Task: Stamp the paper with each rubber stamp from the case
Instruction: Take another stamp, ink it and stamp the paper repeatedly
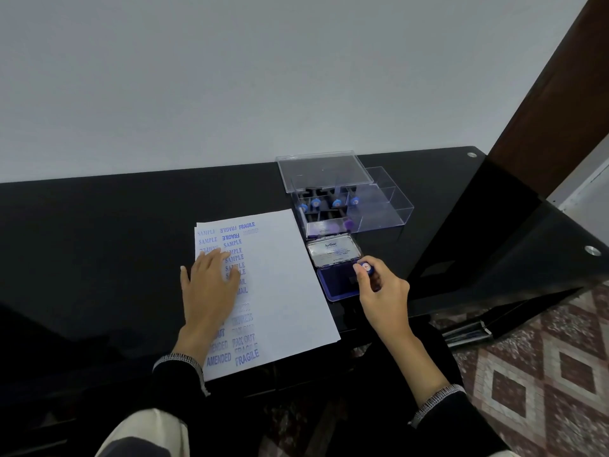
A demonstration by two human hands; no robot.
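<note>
A white sheet of paper (283,285) lies on the black table, its left half covered with several blue imprints such as SAMPLE, FRAGILE and AMENDED. My left hand (209,285) rests flat on the paper's left side with fingers spread. My right hand (382,288) grips a rubber stamp (365,267) with a blue-topped handle, held upright on the open blue ink pad (336,283). The pad's metal lid (333,252) stands open behind it. A clear plastic case (342,199), lid raised, holds several more stamps with blue and purple handle tops.
The black glossy table (115,242) meets a grey wall at the back. Its right edge (494,258) drops to a patterned tiled floor (543,374). A dark wooden door frame (560,94) rises at the right. The case's right compartment (385,206) holds nothing.
</note>
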